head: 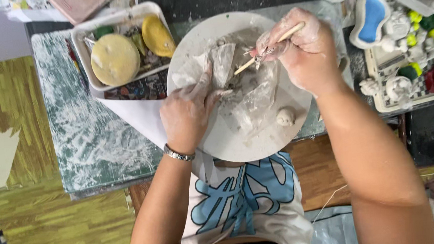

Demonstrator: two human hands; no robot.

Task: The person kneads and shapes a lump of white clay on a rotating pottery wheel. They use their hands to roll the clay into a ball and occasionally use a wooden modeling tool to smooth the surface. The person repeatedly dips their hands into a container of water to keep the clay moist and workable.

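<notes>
A: Quick pass. What is the right hand (308, 53) doing?

B: It is gripping a thin wooden stick (268, 49), fingers curled shut round the upper end, and the tip is pointing down-left into the crumpled clear plastic sheet (256, 95). A bit of plastic or wet clay seems to be clinging round the stick; I cannot tell which.

A: And the left hand (188, 111)?

B: It is lying flat, fingers stretched out and pressing on the plastic and the grey clay lump (222, 59) under it. It is holding things down, not grasping anything.

A: Where is all of that sitting?

B: On a round white board (213, 138) at the near edge of the table (89, 132), right in front of the person. A small clay ball (286, 116) is sitting on the board near the right forearm, apart from the lump.

A: Anything to say about doing this well?

B: My judgement: the left hand should be pinning the plastic close to the stick's tip so that the sheet is not sliding or bunching. The stick is working best at a low angle with light strokes; jabbing could be tearing the plastic or gouging the clay. The forearm is passing near the ball, so it could get squashed.

A: Surroundings?

B: A white tray (83, 50) with a round yellow sponge (115, 59) is sitting to the left, and painted figurines (407, 45) are crowding the right side.
</notes>
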